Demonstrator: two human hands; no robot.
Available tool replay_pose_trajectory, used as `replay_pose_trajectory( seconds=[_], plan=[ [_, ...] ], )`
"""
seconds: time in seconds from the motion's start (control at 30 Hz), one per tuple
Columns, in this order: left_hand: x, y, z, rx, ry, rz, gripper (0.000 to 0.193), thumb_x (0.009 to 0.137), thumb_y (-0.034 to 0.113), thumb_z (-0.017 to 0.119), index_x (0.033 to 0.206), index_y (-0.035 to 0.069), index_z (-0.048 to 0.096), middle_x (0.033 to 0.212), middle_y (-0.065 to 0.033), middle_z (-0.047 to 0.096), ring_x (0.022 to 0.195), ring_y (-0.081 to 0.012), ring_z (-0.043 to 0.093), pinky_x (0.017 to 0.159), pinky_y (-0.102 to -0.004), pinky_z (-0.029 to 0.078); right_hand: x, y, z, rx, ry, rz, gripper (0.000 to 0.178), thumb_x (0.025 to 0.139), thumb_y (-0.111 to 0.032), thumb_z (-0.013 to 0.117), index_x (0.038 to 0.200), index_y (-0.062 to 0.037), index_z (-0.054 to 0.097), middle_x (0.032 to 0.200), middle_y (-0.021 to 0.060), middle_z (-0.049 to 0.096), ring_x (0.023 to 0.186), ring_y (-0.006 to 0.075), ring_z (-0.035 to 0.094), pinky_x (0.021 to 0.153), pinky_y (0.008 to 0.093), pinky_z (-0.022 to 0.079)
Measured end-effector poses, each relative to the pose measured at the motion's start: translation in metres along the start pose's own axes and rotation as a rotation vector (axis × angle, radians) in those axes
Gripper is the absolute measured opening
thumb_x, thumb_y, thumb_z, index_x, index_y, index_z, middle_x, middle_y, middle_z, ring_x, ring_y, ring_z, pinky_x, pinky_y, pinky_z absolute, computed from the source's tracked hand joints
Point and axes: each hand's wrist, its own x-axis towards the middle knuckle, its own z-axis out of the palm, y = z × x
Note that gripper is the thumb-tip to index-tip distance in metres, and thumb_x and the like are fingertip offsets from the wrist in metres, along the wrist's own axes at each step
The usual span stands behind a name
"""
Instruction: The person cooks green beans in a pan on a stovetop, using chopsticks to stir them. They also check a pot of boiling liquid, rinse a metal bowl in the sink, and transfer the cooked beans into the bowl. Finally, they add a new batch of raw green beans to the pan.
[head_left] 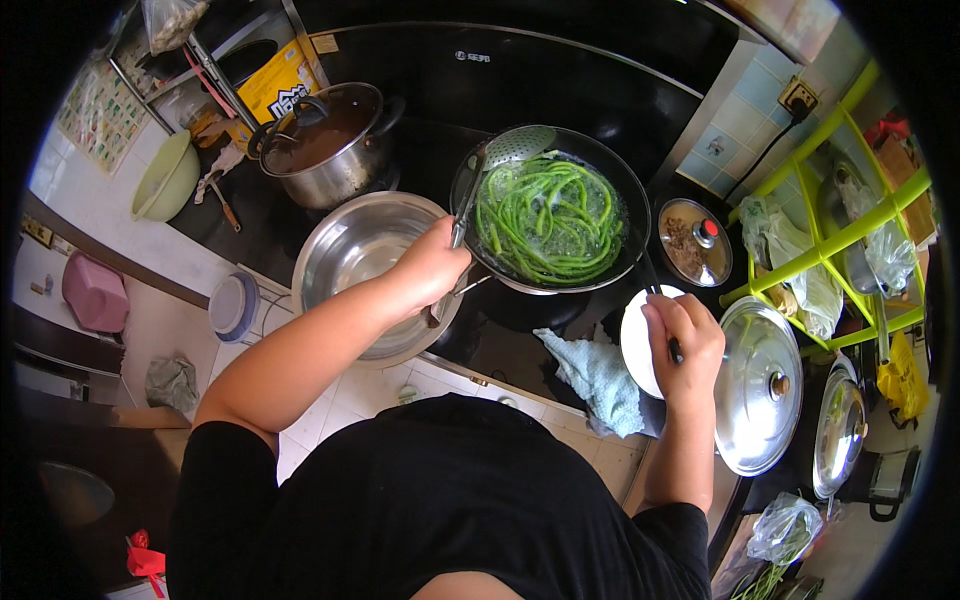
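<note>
Head view: skimmer (517, 145) slants forward-right from left hand (430, 264) over pan (638, 207).

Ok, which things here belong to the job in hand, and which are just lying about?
In use:
skimmer, gripped by the left hand
black wok
green long beans inside
probably the steel basin alongside

Lying about:
pale blue cloth
lidded steel pot
pink basin
large domed steel lid

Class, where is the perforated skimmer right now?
In the head view, the perforated skimmer is at the upper left of the pan, beside the green beans, its handle in the left hand.
</note>
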Motion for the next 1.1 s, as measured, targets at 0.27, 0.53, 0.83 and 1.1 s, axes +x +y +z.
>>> replay_pose_trajectory(
  seconds=[0.27,0.53,0.83,1.1],
  plan=[
    [0.002,0.022,0.007,-0.313,-0.036,-0.309,0.013,0.081,0.007,0.047,0.092,0.012,0.043,0.065,0.0010,0.045,0.048,-0.0072,0.041,0.040,-0.0226,0.033,0.012,0.007,0.005,0.017,0.002,0.199,0.006,0.077,-0.010,0.066,0.078,-0.0055,0.063,0.064,0.0087,0.055,0.053,0.0251,0.054,0.048,0.0322,0.042],
    [0.026,0.018,-0.020,-0.548,-0.144,-0.508,0.009,0.086,0.018,0.047,0.081,0.013,0.043,0.066,0.0009,0.049,0.050,-0.0072,0.044,0.039,-0.0215,0.037,0.019,0.075,0.048,0.560,-0.135,0.748,0.023,0.091,-0.022,0.051,0.093,-0.0026,0.063,0.057,0.0034,0.053,0.050,0.0068,0.047,0.047,0.0220,0.037],
    [0.023,0.024,-0.030,-0.551,-0.170,-0.513,0.005,0.085,0.017,0.049,0.085,0.017,0.043,0.065,0.0023,0.048,0.050,-0.0062,0.041,0.039,-0.0204,0.033,0.015,0.093,0.070,0.738,-0.145,0.726,0.028,0.092,-0.027,0.048,0.087,-0.0021,0.060,0.058,0.0026,0.054,0.051,0.0073,0.046,0.049,0.0209,0.038],
    [0.019,0.027,-0.019,-0.638,-0.207,-0.557,0.008,0.085,0.016,0.048,0.084,0.019,0.041,0.061,0.0033,0.043,0.049,-0.0066,0.041,0.038,-0.0207,0.033,0.073,0.035,0.078,0.594,-0.271,0.532,0.025,0.088,-0.024,0.053,0.083,-0.0016,0.062,0.059,0.0077,0.055,0.054,0.0131,0.052,0.054,0.0268,0.042]
  ],
)
